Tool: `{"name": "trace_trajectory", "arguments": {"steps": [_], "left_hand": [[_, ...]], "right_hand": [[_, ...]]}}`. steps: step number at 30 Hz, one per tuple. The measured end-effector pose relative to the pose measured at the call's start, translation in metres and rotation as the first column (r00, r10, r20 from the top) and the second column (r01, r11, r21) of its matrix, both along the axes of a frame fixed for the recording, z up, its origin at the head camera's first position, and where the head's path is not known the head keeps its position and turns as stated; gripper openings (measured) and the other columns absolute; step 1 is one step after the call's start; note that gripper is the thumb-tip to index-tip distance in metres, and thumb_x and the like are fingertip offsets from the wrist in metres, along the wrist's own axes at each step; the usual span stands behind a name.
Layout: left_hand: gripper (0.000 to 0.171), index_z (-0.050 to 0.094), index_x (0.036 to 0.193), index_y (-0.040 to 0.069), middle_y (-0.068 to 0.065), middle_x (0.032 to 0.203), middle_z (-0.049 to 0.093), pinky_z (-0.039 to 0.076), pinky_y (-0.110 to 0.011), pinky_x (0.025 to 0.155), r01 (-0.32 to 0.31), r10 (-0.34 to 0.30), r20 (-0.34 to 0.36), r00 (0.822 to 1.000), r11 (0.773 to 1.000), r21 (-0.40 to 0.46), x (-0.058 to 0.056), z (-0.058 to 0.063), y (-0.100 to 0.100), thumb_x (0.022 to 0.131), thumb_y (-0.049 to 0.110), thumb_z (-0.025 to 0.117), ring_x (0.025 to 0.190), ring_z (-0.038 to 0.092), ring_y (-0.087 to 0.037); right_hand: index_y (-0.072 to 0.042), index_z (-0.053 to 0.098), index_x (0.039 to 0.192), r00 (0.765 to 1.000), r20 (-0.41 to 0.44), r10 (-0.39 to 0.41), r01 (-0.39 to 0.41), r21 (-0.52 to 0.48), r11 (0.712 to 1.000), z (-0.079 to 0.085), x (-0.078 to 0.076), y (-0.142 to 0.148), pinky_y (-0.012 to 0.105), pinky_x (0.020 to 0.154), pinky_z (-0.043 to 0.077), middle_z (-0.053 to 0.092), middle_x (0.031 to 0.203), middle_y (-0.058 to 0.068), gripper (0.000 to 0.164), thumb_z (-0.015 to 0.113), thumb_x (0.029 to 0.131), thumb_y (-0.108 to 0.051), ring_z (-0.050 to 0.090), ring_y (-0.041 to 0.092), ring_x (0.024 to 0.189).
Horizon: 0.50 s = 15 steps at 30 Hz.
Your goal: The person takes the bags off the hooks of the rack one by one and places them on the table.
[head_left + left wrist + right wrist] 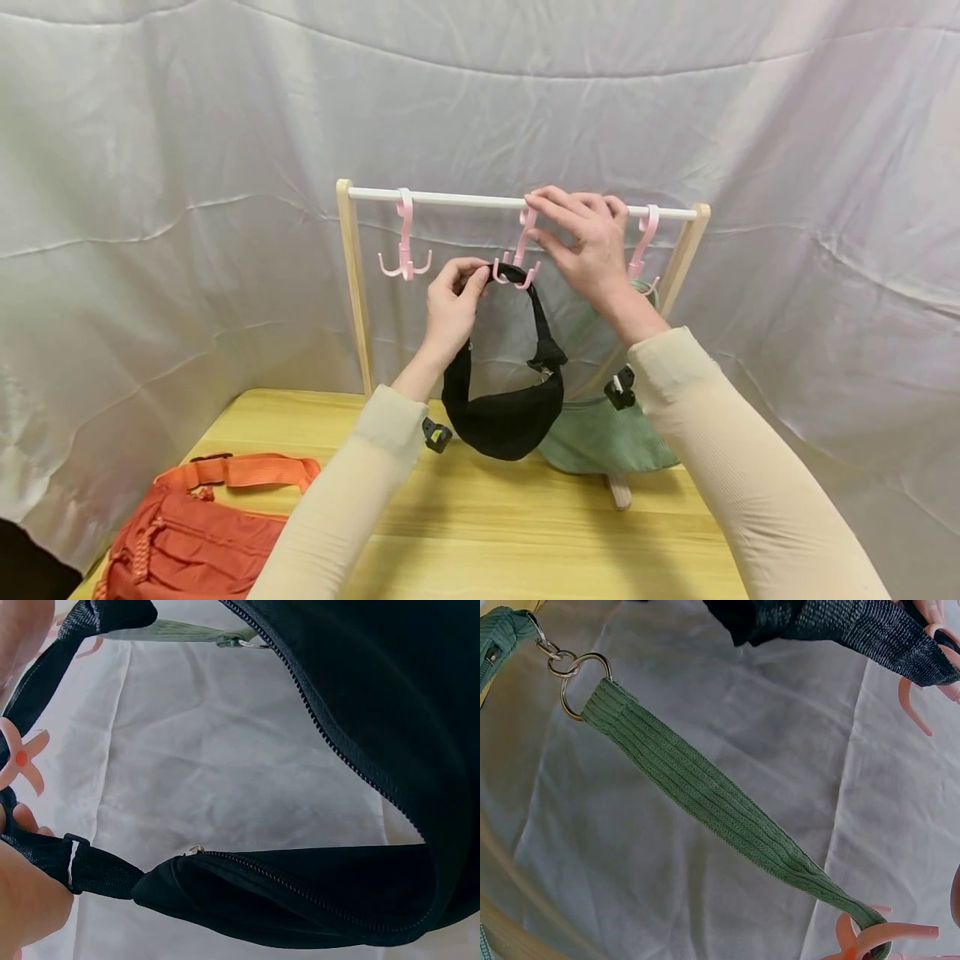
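Observation:
My left hand [452,308] pinches the strap of a black crossbody bag [510,417]. The strap runs over the prongs of the middle pink hook [517,271], and the bag hangs below. At the rail, the fingertips of my right hand [588,237] hold the upper stem of that same hook. In the left wrist view, the black bag's zipper and buckled strap [109,874] show, with part of the left hand [30,900] at the strap. Behind the black bag, a green corduroy bag [607,437] hangs from the right pink hook [643,246].
A white rail [461,198] on wooden posts carries the hooks. The left pink hook [406,237] bears nothing. An orange-red bag [210,537] lies on the wooden table [450,546] at the left. Grey fabric [262,117] hangs behind the rack.

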<state>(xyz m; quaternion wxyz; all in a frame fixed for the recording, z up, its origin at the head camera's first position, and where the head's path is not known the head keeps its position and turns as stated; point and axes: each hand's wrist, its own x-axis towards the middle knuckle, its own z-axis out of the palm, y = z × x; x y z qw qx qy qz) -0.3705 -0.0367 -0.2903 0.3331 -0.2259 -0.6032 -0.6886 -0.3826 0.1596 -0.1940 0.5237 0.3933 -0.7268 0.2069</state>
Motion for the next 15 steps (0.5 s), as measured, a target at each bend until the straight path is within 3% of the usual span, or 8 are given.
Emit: {"name": "trace_trajectory", "arguments": {"steps": [4,8,15], "left_hand": [[0.015,0.070,0.110,-0.006,-0.008,0.088,0.069,0.049,-0.020,0.066,-0.008,0.008,-0.009,1.000,1.000,0.008,-0.001,0.003,0.000,0.100,0.005,0.068,0.073,0.061,-0.028],[0.015,0.070,0.110,-0.006,-0.009,0.088,0.069,0.048,-0.020,0.066,-0.008,0.008,-0.008,1.000,1.000,0.003,-0.001,0.006,0.000,0.101,0.005,0.068,0.072,0.059,-0.017],[0.014,0.070,0.110,-0.006,-0.012,0.091,0.071,0.049,-0.020,0.066,-0.011,0.011,-0.020,1.000,1.000,0.002,-0.002,0.012,-0.002,0.101,0.005,0.068,0.071,0.059,-0.009]], "right_hand": [[-0.017,0.075,0.129,1.000,-0.002,0.003,-0.003,0.000,1.000,-0.001,-0.001,0.000,0.053,0.105,0.028,0.072,0.132,0.002,0.040,0.080,0.092,-0.028,0.061,0.027,0.110],[-0.016,0.075,0.129,1.000,-0.005,0.009,-0.009,0.000,1.000,-0.001,-0.001,-0.001,0.053,0.104,0.028,0.072,0.131,0.002,0.040,0.081,0.092,-0.028,0.061,0.027,0.110],[-0.017,0.075,0.129,1.000,-0.008,0.015,-0.015,-0.001,1.000,0.000,-0.001,-0.003,0.053,0.104,0.028,0.072,0.131,0.002,0.040,0.080,0.092,-0.028,0.061,0.027,0.110]]}}
